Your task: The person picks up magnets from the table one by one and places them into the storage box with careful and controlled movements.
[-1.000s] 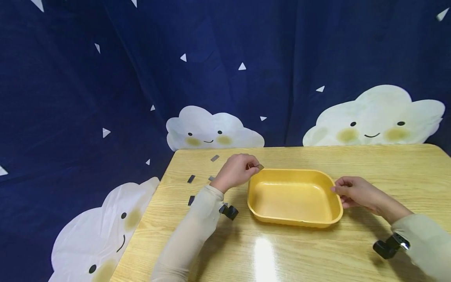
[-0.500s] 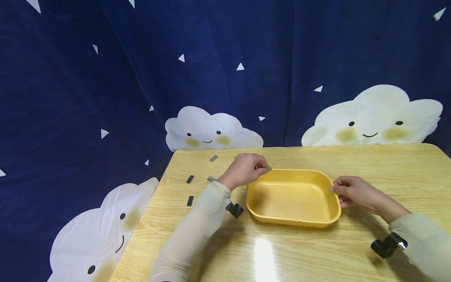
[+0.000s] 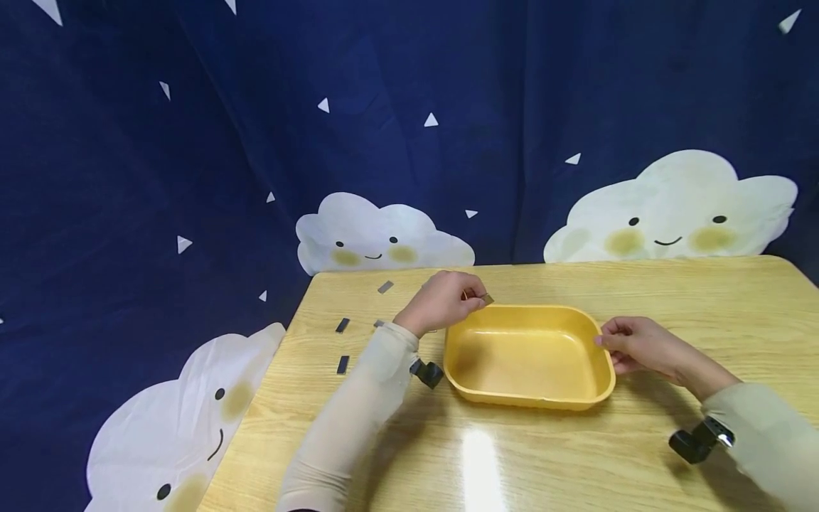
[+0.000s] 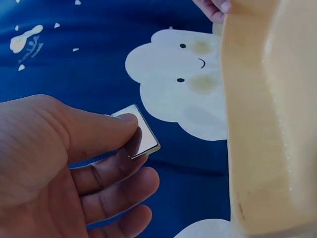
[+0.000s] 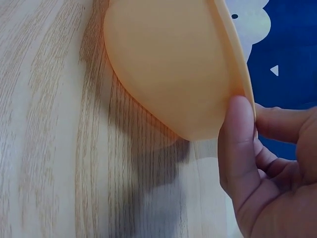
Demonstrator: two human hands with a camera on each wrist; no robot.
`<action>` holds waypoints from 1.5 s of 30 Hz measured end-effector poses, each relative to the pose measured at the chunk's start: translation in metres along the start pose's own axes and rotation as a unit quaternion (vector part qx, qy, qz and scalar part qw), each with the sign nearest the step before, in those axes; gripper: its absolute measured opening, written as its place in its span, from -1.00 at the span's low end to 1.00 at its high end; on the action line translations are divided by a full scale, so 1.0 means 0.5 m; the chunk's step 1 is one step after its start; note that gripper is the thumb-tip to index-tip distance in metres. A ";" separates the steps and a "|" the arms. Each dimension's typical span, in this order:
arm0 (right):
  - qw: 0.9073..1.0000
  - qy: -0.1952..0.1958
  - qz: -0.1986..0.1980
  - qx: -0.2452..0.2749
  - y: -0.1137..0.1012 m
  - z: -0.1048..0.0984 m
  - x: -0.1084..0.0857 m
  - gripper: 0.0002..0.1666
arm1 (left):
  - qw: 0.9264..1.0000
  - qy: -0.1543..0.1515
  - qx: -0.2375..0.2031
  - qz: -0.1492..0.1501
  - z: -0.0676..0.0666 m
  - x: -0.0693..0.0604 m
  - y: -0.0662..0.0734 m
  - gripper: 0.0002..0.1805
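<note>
Currently, the step in hand appears to be the transfer of one small plate (image 4: 150,135) to the yellow tray (image 3: 531,401). The left grip (image 3: 441,302) is closed to a pinch, holding the plate between thumb and finger, with the other visible fingers bent beneath. The plate is held above the desk (image 3: 691,291), near the tray's far left corner and apart from its wall. The right grip (image 3: 643,348) clamps the tray's right rim between thumb and fingers. The next move likely calls for carrying the plate inward past the rim and releasing it, with the right grip steadying the tray. The plate is thin, flat and rectangular, with straight edges and a mirror-bright face that appears to reflect the thumb. Further plates (image 3: 342,326) lie on the desk, left of the tray.
</note>
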State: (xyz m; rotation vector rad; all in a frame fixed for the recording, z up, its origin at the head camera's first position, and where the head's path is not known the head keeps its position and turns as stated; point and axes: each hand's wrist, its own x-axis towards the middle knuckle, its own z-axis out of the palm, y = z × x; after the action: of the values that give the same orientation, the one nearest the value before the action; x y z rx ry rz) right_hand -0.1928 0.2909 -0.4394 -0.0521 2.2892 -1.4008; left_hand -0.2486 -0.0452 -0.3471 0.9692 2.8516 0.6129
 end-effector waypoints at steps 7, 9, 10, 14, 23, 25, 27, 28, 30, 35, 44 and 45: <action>1.000 0.009 0.005 0.005 -0.006 0.001 -0.004 -0.63 | 1.000 -0.012 -0.006 0.011 0.009 0.008 0.003 -0.88; 1.000 0.008 0.005 0.008 -0.005 0.002 -0.004 -0.63 | 1.000 -0.016 -0.014 0.013 0.010 0.010 0.006 -0.89; 1.000 0.007 0.005 0.010 -0.005 0.002 -0.005 -0.63 | 1.000 -0.017 -0.018 0.013 0.011 0.011 0.008 -0.89; 1.000 0.003 0.003 0.007 -0.001 -0.001 -0.007 -0.63 | 0.999 -0.014 -0.043 0.024 0.009 0.015 0.019 -0.90; 1.000 0.011 0.006 0.009 0.001 -0.001 -0.004 -0.58 | 0.997 -0.040 -0.051 0.051 0.019 0.027 0.033 -0.92; 1.000 0.009 0.005 0.010 -0.001 0.003 0.000 -0.56 | 0.996 -0.058 -0.045 0.052 0.024 0.028 0.033 -0.92; 1.000 0.007 0.004 0.007 -0.001 0.007 0.002 -0.56 | 0.995 -0.075 -0.035 0.057 0.028 0.030 0.034 -0.92; 1.000 0.006 0.005 0.006 -0.002 0.008 0.003 -0.56 | 0.994 -0.083 -0.030 0.060 0.030 0.032 0.035 -0.92; 1.000 0.005 0.006 0.005 -0.002 0.010 0.003 -0.57 | 0.993 -0.097 -0.014 0.071 0.034 0.037 0.038 -0.91; 1.000 0.007 0.009 0.004 0.000 0.009 0.002 -0.59 | 0.990 -0.113 0.026 0.086 0.042 0.053 0.052 -0.88; 1.000 0.007 0.010 0.012 -0.003 0.005 -0.003 -0.61 | 0.984 -0.138 0.070 0.091 0.067 0.083 0.069 -0.89; 1.000 0.007 0.010 0.011 -0.003 0.005 -0.004 -0.61 | 0.983 -0.140 0.072 0.090 0.071 0.086 0.069 -0.89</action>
State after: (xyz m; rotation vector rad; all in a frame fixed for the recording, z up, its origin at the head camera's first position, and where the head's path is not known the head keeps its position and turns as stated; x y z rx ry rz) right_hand -0.1905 0.2887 -0.4382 -0.0121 2.2791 -1.4219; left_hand -0.2567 0.0177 -0.3635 1.2357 2.6053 0.2567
